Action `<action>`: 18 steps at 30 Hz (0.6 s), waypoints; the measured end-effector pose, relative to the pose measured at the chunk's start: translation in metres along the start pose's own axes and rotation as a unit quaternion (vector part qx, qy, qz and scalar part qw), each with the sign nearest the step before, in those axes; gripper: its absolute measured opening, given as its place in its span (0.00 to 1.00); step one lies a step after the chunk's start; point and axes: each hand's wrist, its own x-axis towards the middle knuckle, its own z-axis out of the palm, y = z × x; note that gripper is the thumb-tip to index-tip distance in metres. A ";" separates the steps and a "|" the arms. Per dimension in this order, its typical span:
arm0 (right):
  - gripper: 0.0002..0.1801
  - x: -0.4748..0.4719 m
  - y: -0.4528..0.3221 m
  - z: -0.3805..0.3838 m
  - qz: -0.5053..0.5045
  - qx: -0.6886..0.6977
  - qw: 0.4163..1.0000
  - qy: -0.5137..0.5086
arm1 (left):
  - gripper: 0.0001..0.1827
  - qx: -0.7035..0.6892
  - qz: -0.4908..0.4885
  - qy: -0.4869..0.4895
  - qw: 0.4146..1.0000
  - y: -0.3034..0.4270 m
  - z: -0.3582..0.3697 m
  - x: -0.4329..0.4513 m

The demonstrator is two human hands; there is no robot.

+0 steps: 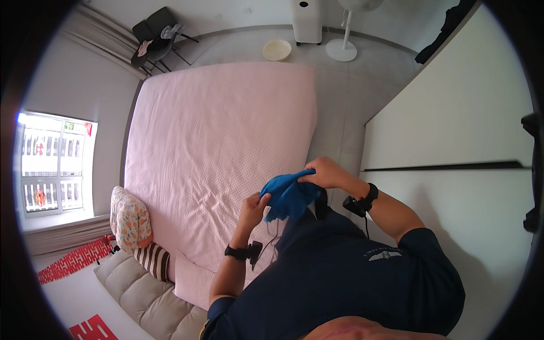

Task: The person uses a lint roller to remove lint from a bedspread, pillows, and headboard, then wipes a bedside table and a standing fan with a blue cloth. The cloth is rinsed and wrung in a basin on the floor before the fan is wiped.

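A blue cloth (pixel 290 196) hangs in loose folds between my two hands, in front of my body and over the near right edge of the bed. My left hand (pixel 253 209) pinches its left edge between thumb and fingers. Higher and to the right, my right hand (pixel 324 172) grips its upper corner. Each wrist wears a black strap with a small device and a cable. Under and beyond the cloth lies the pink quilted bedspread (pixel 225 127), wrinkled near its middle. What kind of article the blue cloth is, I cannot tell.
A patterned pillow (pixel 129 219) and a striped cushion (pixel 153 261) lie by the padded headboard (pixel 148 297). White cabinet doors (pixel 442 127) stand close on my right. Past the bed's foot are a cream basin (pixel 276 50), a white fan stand (pixel 341 50), a white appliance (pixel 307 21) and dark chairs (pixel 159 46) holding clothes.
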 end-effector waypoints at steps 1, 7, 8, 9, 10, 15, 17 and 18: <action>0.23 0.004 0.000 -0.019 0.017 0.025 1.000 -0.005 | 0.23 0.023 -0.002 0.003 1.000 0.011 0.003 0.021; 0.24 0.057 0.014 -0.129 -0.242 0.090 0.958 0.125 | 0.23 -0.075 -0.132 0.011 0.988 0.069 0.007 0.171; 0.24 0.069 0.014 -0.153 -0.219 0.080 0.967 0.106 | 0.22 -0.065 -0.114 0.011 0.991 0.077 0.008 0.202; 0.25 0.080 0.012 -0.180 -0.195 0.071 0.974 0.089 | 0.22 -0.058 -0.105 0.012 0.993 0.085 0.009 0.234; 0.25 0.091 0.008 -0.205 -0.159 0.063 0.982 0.074 | 0.21 -0.051 -0.095 0.013 0.994 0.092 0.009 0.264; 0.24 0.119 -0.022 -0.318 -0.150 0.087 0.970 0.171 | 0.26 -0.189 -0.038 -0.136 0.972 0.149 0.015 0.400; 0.24 0.129 -0.032 -0.349 -0.137 0.131 0.966 0.175 | 0.41 -0.156 0.059 -0.188 0.968 0.175 0.039 0.444; 0.24 0.139 -0.037 -0.366 -0.134 0.145 0.965 0.172 | 0.49 -0.051 0.088 -0.205 0.973 0.188 0.052 0.469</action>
